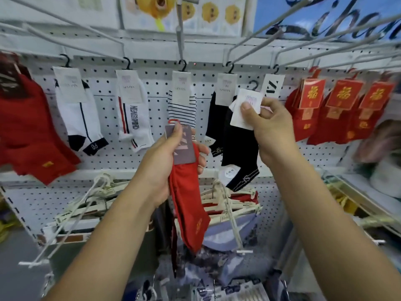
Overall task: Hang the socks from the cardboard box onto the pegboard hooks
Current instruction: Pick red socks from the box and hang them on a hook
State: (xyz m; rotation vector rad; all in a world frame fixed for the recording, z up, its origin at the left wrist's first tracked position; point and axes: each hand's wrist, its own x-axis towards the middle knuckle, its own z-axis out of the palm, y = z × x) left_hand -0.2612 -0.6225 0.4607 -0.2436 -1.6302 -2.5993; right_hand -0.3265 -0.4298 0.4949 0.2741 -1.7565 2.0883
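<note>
The right hand [273, 129] pinches a black sock [238, 148] by its white card [246, 109], close to the pegboard [156, 88]. The left hand [168, 164] grips a red sock [188, 213] at its grey card [183, 146]. Both socks look light and floppy, so the stiff card seems the best hold.

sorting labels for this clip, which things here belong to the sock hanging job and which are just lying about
Part of the job: left hand gripping the red sock with grey card tag; right hand pinching the black sock with white card tag; white pegboard; grey wire hooks.
Just there: cream plastic hangers below; blue lettered banner; yellow cartoon packets up top.
</note>
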